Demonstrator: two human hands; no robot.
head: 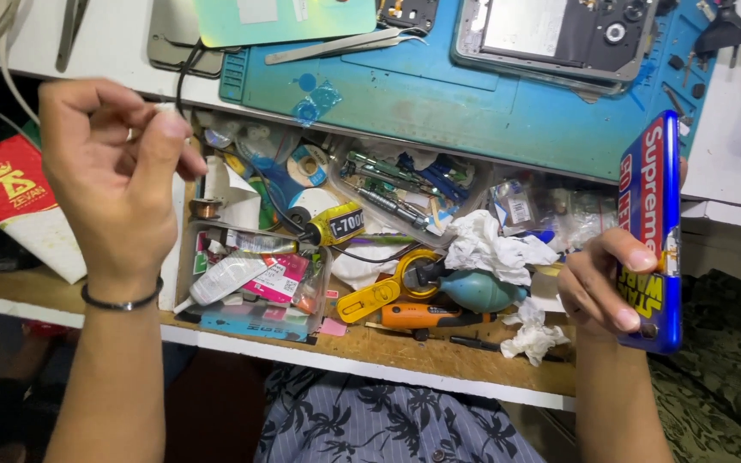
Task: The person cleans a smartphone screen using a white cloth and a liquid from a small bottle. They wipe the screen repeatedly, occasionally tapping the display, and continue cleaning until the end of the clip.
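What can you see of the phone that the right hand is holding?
The phone is a slim slab in a glossy blue case with a red band and yellow stickers. It stands almost upright, back toward the camera, beside the open drawer. The right hand grips its lower part, fingers across the back. Its screen is hidden.

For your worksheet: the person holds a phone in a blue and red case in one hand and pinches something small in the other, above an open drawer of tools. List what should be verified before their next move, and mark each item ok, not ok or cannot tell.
1. Right hand has a firm grip on the phone: ok, fingers wrap its edge.
2. Phone held upright, apart from the drawer clutter: ok.
3. What the left hand pinches: cannot tell, too small.
4. Drawer tidy enough to find a tool: not ok, tissue, tubes and tools lie mixed.
5. Tweezers within reach on the blue mat: ok.
6. Mat has bare working space: ok, its near part is bare.
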